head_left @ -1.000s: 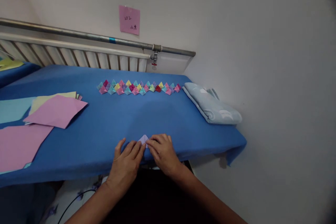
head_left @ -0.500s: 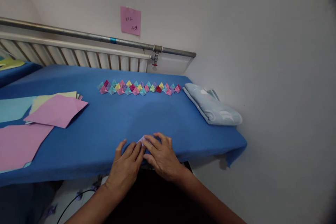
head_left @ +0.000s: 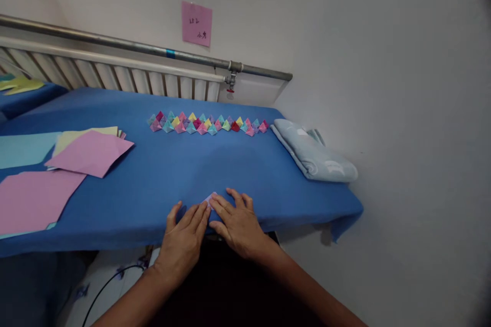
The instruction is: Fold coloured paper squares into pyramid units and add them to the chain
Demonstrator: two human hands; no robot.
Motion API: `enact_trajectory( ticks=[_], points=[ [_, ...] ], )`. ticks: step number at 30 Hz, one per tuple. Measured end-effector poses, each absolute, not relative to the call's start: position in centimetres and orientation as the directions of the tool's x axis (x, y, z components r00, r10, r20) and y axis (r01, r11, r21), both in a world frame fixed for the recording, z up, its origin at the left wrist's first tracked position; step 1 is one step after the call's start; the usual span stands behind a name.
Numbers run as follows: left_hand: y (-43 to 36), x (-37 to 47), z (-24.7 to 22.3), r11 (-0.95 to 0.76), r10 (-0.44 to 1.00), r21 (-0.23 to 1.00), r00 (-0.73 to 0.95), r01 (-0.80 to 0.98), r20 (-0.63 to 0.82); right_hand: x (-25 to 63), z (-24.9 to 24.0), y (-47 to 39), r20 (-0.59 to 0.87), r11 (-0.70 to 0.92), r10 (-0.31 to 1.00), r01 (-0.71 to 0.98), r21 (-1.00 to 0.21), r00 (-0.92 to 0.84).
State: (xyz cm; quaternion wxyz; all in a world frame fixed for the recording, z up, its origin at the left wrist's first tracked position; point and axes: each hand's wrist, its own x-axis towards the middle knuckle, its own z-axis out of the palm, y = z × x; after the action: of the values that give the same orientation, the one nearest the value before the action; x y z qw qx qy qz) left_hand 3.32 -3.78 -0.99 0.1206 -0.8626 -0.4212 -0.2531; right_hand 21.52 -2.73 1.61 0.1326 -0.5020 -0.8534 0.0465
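A small piece of light purple paper (head_left: 210,197) lies on the blue cloth near the table's front edge, partly covered by my fingertips. It looks folded, but most of its shape is hidden. My left hand (head_left: 185,237) rests palm down with its fingers stretched out, their tips pressing the paper from the left. From the right, my right hand (head_left: 238,224) lays its extended fingertips on the same paper, thumb apart. Farther back, rows of folded paper pieces (head_left: 201,126) in pink, blue, yellow and red stand on the cloth.
Sheets of pink paper (head_left: 36,202) and blue paper (head_left: 26,150) lie at the left. A folded light blue blanket (head_left: 316,153) sits at the right end of the blue-covered table (head_left: 161,173). Behind it are a radiator (head_left: 134,80), a metal pipe (head_left: 126,46) and a pink note (head_left: 197,24).
The camera view has shifted slightly. Both hands stay at the purple paper; the right fingers have flattened a little and more of the paper shows.
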Motion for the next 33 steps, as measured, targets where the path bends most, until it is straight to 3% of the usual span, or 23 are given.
enact_trajectory(
  ticks=[9,14,18,27,33],
  points=[
    [-4.5,1.6,-0.9,-0.54,0.71,0.014,0.446,0.842,0.544,21.6,1.3,-2.6,0.171,0.509,0.859,0.841,-0.181,-0.483],
    [-4.0,3.3,-0.3,-0.644,0.666,0.067,0.515,0.762,0.54,21.8,1.2,-2.6,0.159,0.516,0.856,0.834,-0.197,-0.492],
    [-3.8,4.5,-0.9,-0.633,0.679,0.081,0.502,0.769,0.536,21.7,1.3,-2.7,0.149,0.523,0.852,0.83,-0.194,-0.502],
    [-4.1,4.5,-2.0,-0.604,0.667,0.003,0.503,0.797,0.549,22.5,2.3,-2.7,0.134,0.411,0.911,0.826,-0.386,-0.391],
    [-3.9,4.8,-1.8,-0.601,0.68,0.013,0.503,0.799,0.534,22.6,1.8,-4.1,0.123,0.526,0.85,0.813,-0.249,-0.513]
  ],
)
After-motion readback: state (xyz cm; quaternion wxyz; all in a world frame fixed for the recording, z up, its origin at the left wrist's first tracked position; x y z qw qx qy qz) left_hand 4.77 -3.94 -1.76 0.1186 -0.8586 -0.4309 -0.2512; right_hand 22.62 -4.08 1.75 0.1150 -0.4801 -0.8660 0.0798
